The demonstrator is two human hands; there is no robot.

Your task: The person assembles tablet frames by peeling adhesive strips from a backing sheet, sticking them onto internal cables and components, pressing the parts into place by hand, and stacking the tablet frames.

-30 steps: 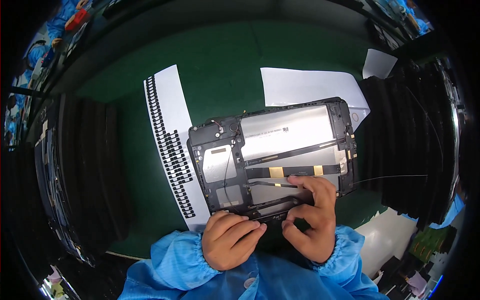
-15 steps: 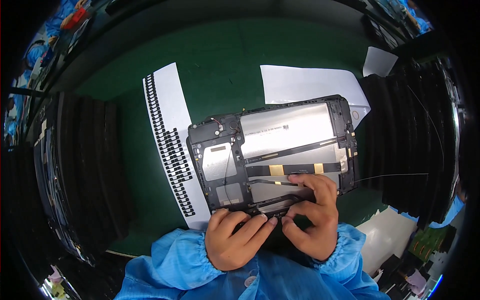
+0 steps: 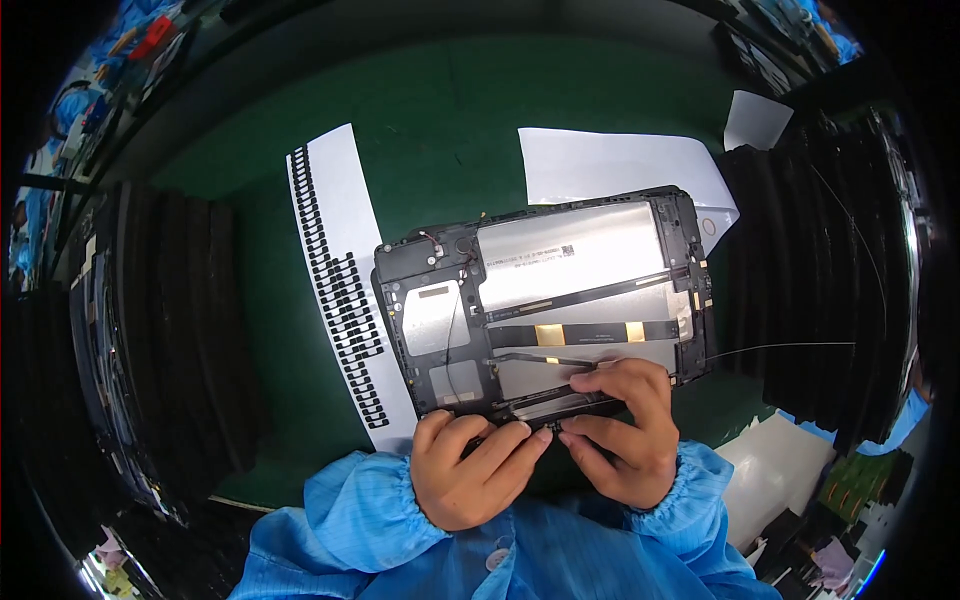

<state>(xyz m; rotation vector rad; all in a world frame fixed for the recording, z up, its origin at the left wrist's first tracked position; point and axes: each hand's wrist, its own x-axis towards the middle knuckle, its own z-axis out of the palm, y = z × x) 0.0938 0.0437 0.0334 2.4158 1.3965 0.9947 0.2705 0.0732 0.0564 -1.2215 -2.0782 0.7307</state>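
Observation:
An opened tablet lies at a slant before me, its inside facing up, with a silver battery and black flat cables carrying gold patches. My left hand has its bent fingers on the tablet's near edge, the fingertips close to the middle of that edge. Just right of them, my right hand pinches at the same edge with thumb and finger, while another finger reaches over the inside onto the lower cables. Whatever small part sits between the fingertips is hidden.
Left of the tablet lies a white sheet with rows of small black stickers. A white backing sheet is beyond the tablet. Stacks of black foam trays stand at left and right on the green mat.
The dark strip at the tablet's near edge, which arched up, now lies flatter. My right thumb and finger have come nearer the edge. The tablet has shifted very slightly.

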